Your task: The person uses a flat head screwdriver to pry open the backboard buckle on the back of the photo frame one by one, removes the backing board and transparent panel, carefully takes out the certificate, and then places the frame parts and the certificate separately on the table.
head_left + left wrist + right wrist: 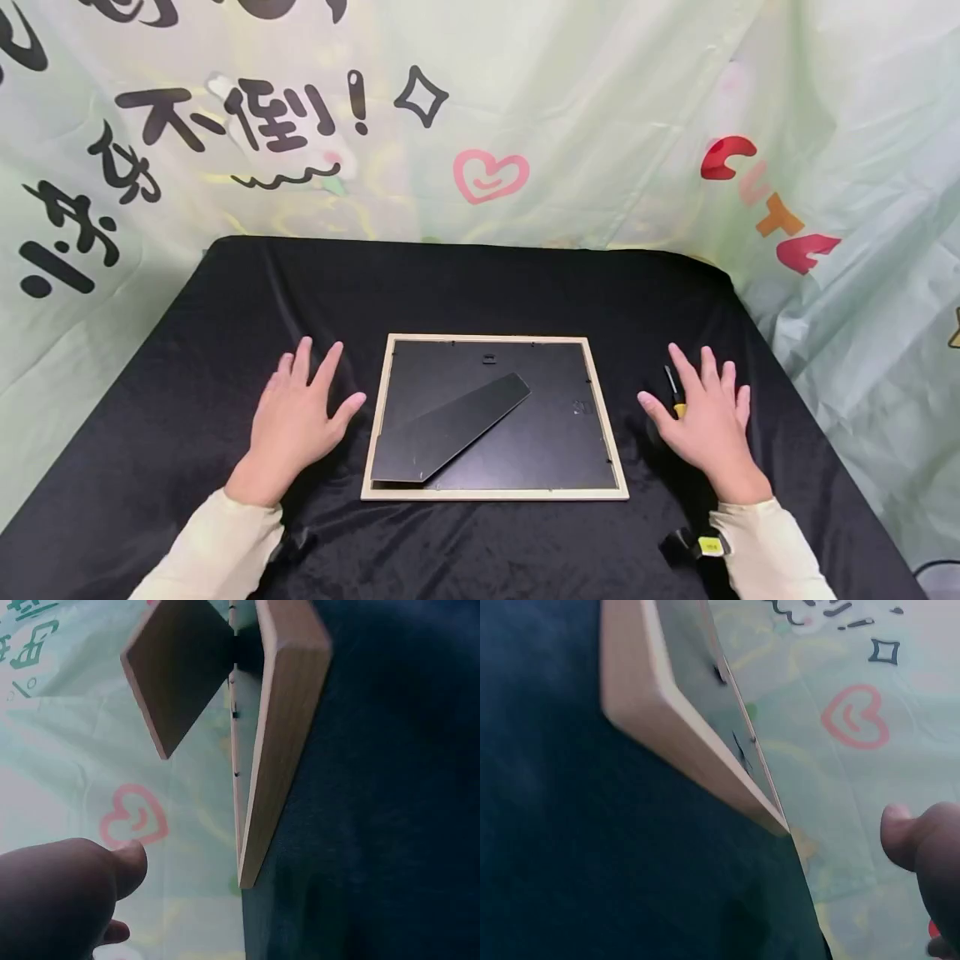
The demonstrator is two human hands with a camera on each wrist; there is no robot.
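Note:
A picture frame with a light wood border lies face down on the black cloth, its dark backing upward. Its easel stand slants across the backing, partly raised at the lower left. To the left of the frame, my left hand is held with fingers spread, touching nothing. On the other side my right hand is likewise spread and holds nothing. A screwdriver with a dark shaft and yellow on its handle shows beside the right hand, which hides part of it. Small dark tabs line the frame's inner edge.
Black cloth covers the table. Behind and at the sides hangs a pale green printed curtain with black lettering and a pink heart. A dark strap with a yellow label is at the right wrist. A dark cable shows at the lower right.

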